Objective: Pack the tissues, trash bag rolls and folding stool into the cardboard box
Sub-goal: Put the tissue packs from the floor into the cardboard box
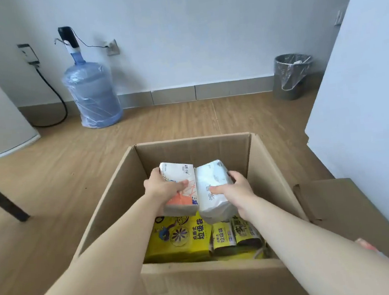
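An open cardboard box (pixel 268 164) stands on the floor in front of me. Inside it, my left hand (pixel 162 186) grips a tissue pack with an orange and white print (pixel 181 191). Right beside it, my right hand (pixel 238 190) grips a plain white tissue pack (pixel 212 181). Both packs are held side by side above the box's contents. Beneath them lie yellow trash bag rolls: one large pack (pixel 181 239) and two smaller rolls (pixel 222 238). No folding stool is visible.
A blue water jug with a pump (pixel 92 95) stands against the back wall. A lined waste bin (pixel 292 76) sits in the right corner. A dark table leg (pixel 1 199) stands at left. A white wall (pixel 363 107) is close on the right, a box flap (pixel 352 215) beside it.
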